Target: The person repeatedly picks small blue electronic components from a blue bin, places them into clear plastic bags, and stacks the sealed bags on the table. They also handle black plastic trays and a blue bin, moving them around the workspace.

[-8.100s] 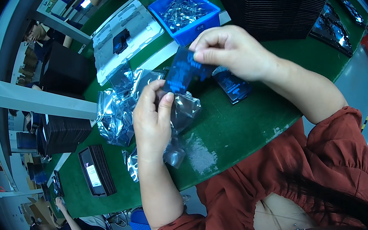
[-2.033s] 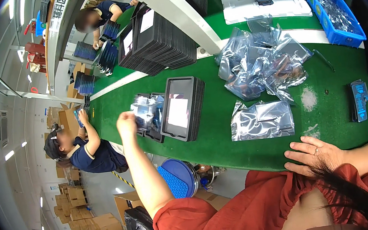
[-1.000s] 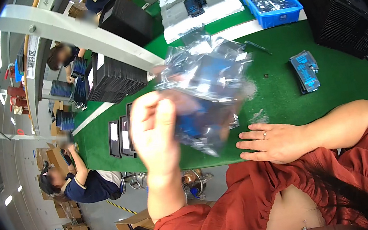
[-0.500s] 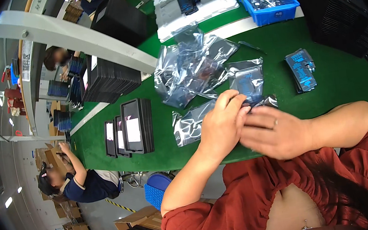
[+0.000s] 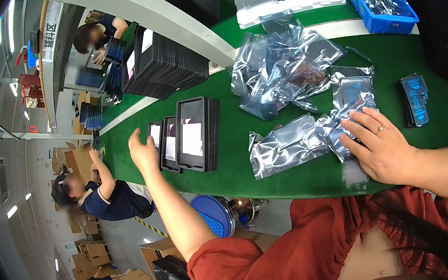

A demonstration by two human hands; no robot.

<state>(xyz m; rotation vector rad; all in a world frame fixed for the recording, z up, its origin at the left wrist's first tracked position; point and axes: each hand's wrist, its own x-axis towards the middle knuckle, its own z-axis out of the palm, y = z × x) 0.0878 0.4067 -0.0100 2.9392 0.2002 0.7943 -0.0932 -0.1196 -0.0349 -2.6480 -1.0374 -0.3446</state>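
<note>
My left hand (image 5: 144, 152) is held out to the left with thumb and fingers apart and nothing in it. It is next to several black trays (image 5: 214, 135) with white labels, stacked on the green table. My right hand (image 5: 376, 142) lies with its fingers stretched over a silvery see-through bag (image 5: 334, 137). Touching that bag on the left is another flat silvery bag (image 5: 290, 139). Just beyond my right fingers lies a bag with a dark flat piece inside (image 5: 354, 91). Farther off is a crumpled heap of silvery bags (image 5: 282, 72).
Flat black parts with blue print (image 5: 416, 101) lie at the right. A blue bin (image 5: 382, 25) of small shiny packets and a white foam tray (image 5: 289, 5) stand at the back. A grey frame beam (image 5: 166, 16) crosses the upper left, beside a tall stack of black trays (image 5: 165, 63).
My hands have come apart: the left moved out to the left, beside the trays, and opened; the right spread over a bag. The view has shifted left.
</note>
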